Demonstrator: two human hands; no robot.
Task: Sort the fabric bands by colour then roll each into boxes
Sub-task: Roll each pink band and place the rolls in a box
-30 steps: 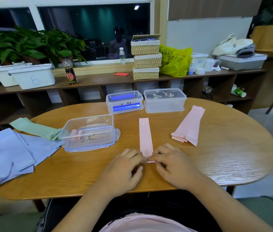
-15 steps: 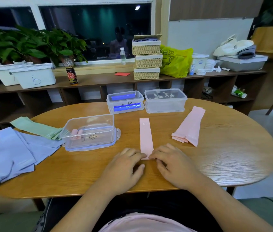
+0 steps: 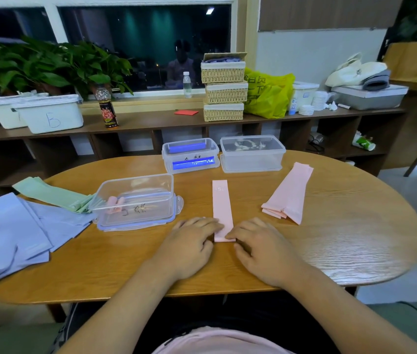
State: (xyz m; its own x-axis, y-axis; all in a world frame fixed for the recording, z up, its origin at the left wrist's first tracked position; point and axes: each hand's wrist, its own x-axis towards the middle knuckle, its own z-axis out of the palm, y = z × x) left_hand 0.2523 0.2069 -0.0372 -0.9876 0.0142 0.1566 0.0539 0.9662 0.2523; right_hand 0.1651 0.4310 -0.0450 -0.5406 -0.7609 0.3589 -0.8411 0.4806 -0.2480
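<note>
Both left hand (image 3: 189, 242) and right hand (image 3: 262, 245), palm-down, pinch the pink band (image 3: 221, 203).

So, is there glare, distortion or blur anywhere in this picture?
Head view: pale glare washes the table on the right. Head view: the wide lens bows the table rim and the shelf. Head view: the dark window mirrors a ceiling lamp; the pink band is sharp, the blue bands at the left edge slightly smeared.
</note>
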